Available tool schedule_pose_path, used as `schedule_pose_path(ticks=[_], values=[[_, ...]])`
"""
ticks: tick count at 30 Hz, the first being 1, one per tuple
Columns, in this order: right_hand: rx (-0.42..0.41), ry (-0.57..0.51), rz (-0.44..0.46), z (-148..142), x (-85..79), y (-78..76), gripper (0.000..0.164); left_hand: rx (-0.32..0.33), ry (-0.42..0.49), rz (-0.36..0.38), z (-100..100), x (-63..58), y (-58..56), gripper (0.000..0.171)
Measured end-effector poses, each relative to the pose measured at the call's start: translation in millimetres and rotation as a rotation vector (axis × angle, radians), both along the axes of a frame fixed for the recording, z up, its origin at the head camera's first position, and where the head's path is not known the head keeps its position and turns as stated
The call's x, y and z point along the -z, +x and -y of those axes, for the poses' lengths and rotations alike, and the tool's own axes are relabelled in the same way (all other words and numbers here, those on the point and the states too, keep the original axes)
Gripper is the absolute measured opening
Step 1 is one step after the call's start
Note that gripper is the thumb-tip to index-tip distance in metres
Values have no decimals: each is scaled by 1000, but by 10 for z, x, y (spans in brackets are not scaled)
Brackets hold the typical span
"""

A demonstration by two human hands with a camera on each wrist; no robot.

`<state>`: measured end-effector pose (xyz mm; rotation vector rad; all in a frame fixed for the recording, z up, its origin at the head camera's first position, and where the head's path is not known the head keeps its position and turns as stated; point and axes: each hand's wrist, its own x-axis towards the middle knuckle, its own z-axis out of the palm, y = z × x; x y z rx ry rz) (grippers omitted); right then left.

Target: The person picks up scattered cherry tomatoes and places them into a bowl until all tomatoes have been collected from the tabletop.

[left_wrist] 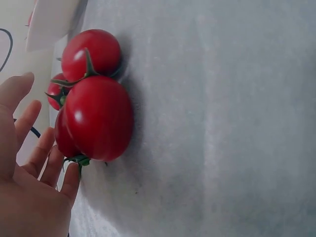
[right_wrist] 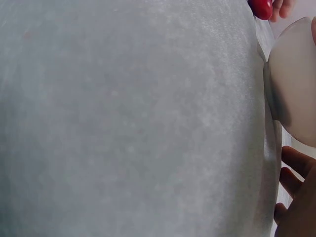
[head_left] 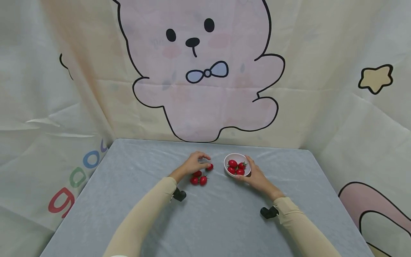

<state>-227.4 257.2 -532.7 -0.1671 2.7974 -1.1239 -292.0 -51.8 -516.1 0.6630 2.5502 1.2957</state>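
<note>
Several red cherry tomatoes (head_left: 203, 180) with green stems lie in a cluster on the table, left of a small white bowl (head_left: 226, 170). My left hand (head_left: 192, 164) hovers over them, fingers spread and loosely bent, close to the farthest tomato (head_left: 210, 167). In the left wrist view that hand (left_wrist: 29, 168) is beside the large-looking near tomato (left_wrist: 98, 118), with no tomato held in it. Several more tomatoes (head_left: 232, 163) sit inside the bowl. From the right side, my right hand (head_left: 257, 178) holds the bowl, thumb near the front rim and fingers at the far side.
A grey-blue cloth (head_left: 218, 221) covers the table. Behind it hangs a curtain (head_left: 205, 107) with a cartoon bear, meeting the table's back edge. Side curtains (head_left: 369, 142) flank both edges. Black wrist mounts (head_left: 269, 212) sit under both forearms.
</note>
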Motion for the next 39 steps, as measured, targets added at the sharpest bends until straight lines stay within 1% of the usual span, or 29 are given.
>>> schedule_pose_path(ticks=[3,10,14,24,39], values=[[1,1,4,1,0,1,113,12,-30,-10,-2,23,0,31],[3,8,13,3,19,8,113,20,-89,-8,0,94,-12,33],[3,1,14,3,19,10,113,23,-94,2,0,115,-8,34],[8,2,21,-2,1,20,112,3,-131,18,-10,99,22,34],[13,19,23,-4,4,7,113,-23,-159,-19,-24,149,13,32]])
